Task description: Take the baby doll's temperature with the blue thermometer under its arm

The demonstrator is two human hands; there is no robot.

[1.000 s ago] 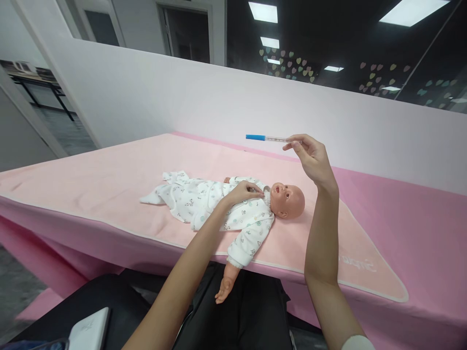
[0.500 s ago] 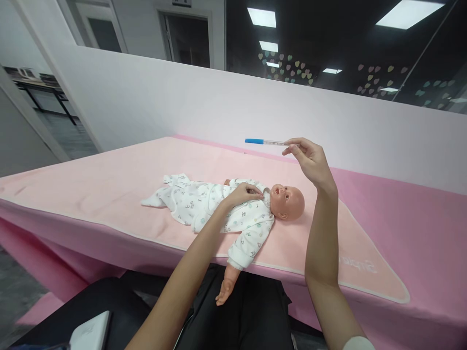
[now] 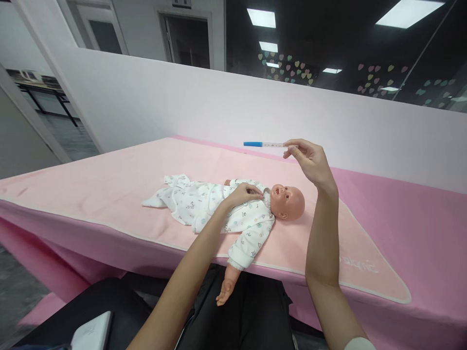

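Over the last second the thermometer [image 3: 268, 144] has sunk a little toward the baby doll [image 3: 233, 209] while keeping level, so the reading pose seems held steady. The right hand [image 3: 310, 160] pinches its clear end; its long axis runs sideways, blue end pointing away from that grip, above the doll's chest. The left hand [image 3: 243, 193] rests closed on the doll's collar.

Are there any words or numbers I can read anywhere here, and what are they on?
None can be read for sure.
Pale pink mat: faint lettering near its right corner, upside down and blurred.
Thin glass thermometer with blue end, held in the right hand: markings too small.
Baby doll's white printed suit: little pictures only.
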